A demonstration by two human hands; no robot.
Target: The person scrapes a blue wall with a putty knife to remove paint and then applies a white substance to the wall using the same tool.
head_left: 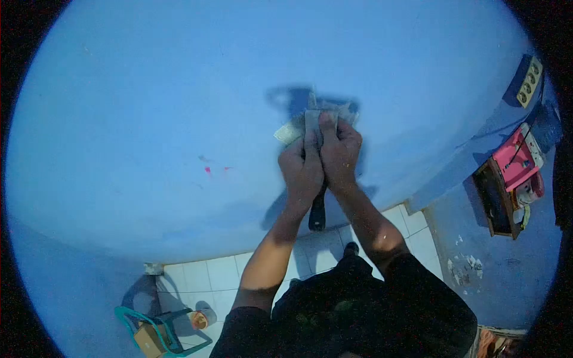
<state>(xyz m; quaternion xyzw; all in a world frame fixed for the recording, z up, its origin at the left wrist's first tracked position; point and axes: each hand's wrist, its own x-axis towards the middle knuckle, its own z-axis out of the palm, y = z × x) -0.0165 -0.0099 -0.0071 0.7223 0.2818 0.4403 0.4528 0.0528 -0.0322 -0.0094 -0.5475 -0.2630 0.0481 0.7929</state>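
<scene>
Both hands are raised close together in front of a blue wall. My left hand (300, 170) is closed around a putty knife, whose black handle (317, 216) points down below the hands. At the top, its greyish flat blade (312, 122) shows between my thumbs. My right hand (340, 149) is closed at the blade, its thumb pressed on the flat face. A pale, rough-looking flat piece (290, 130) sticks out to the left behind my left fingers; its kind cannot be made out.
The blue wall (149, 107) has small pink marks. A power strip (529, 82) and a wooden shelf (498, 203) with a pink container (516, 160) hang at right. Below left, a green-framed chair (143, 316) bears a cardboard box (149, 340), near a cup-like container (199, 320) on white floor tiles (222, 272).
</scene>
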